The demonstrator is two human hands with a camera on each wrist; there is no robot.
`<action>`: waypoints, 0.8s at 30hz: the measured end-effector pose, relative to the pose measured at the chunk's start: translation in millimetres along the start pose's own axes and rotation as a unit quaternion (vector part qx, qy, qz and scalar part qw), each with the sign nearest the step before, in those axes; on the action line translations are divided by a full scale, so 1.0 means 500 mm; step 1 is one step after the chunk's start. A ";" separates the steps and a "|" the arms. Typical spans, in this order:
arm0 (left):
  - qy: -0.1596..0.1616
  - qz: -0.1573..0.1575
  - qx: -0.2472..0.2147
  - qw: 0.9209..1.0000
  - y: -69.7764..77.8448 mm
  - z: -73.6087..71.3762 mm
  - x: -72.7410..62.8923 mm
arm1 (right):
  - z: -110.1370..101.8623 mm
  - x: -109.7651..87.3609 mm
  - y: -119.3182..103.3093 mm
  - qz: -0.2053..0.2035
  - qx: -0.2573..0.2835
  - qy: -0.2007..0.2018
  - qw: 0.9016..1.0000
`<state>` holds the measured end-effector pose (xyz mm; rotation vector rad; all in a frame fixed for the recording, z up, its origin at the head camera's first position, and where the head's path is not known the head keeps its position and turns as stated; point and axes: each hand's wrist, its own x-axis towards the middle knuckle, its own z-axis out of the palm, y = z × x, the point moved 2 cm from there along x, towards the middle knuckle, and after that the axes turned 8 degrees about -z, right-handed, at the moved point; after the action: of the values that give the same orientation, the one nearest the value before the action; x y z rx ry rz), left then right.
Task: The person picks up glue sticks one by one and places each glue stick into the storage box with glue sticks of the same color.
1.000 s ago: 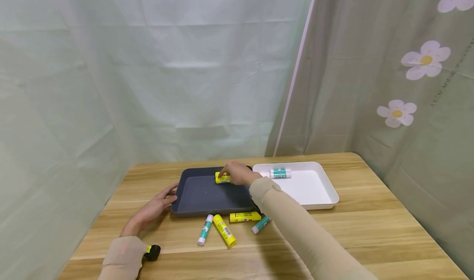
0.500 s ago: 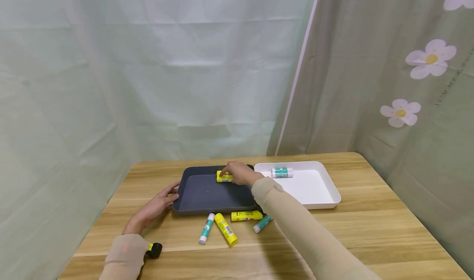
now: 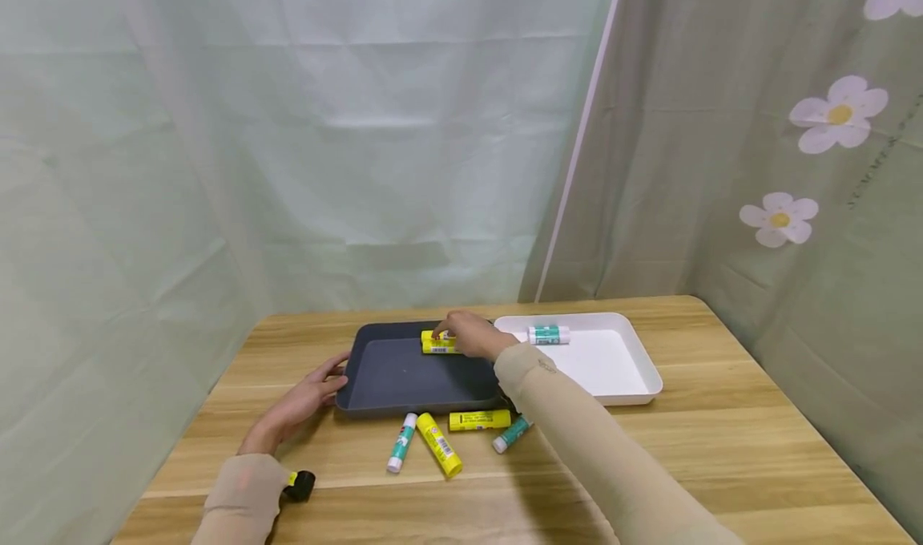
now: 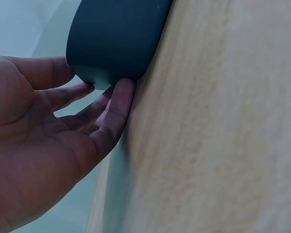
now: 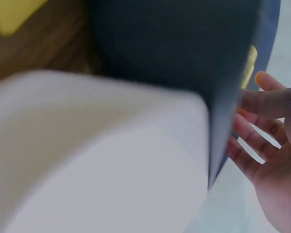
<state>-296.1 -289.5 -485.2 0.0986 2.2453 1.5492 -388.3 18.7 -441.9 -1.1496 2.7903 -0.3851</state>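
Note:
My right hand [image 3: 472, 334] reaches into the dark grey tray [image 3: 389, 389], its index finger bent down over a yellow glue stick [image 3: 427, 336] near the back wall. A second yellow glue stick [image 3: 436, 349] lies against it, on the near side. In the right wrist view, thumb and index finger meet at the yellow stick [image 5: 249, 67], largely behind the tray wall. My left hand [image 3: 317, 391] touches the tray's left end; in the left wrist view its fingertips [image 4: 123, 90] rest along the tray corner [image 4: 113, 43], the fingers loosely extended.
A white tray [image 3: 613, 369] holding a white-and-green glue stick [image 3: 548, 335] adjoins the dark tray. On the wooden table [image 3: 721, 449] in front lie two yellow glue sticks, one slanted [image 3: 438, 446] and one crosswise [image 3: 479, 421], plus two green-and-white ones, left [image 3: 401, 443] and right [image 3: 512, 434].
My right hand has shifted slightly right and up at the yellow glue sticks, and two sticks now show side by side there. My left hand stays at the tray's end.

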 end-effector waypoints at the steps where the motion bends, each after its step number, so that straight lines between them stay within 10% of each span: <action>1: 0.001 0.000 0.000 1.000 0.000 -0.001 -0.001 | -0.005 -0.002 0.001 0.003 0.007 0.000 1.000; 24: -0.002 0.005 0.014 1.000 -0.002 -0.003 0.004 | -0.111 -0.074 0.029 -0.028 0.151 0.014 0.988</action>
<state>-298.6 -290.6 -486.0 0.1204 2.2667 1.5229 -382.4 65.6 -392.7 -1.1570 2.6050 -0.8031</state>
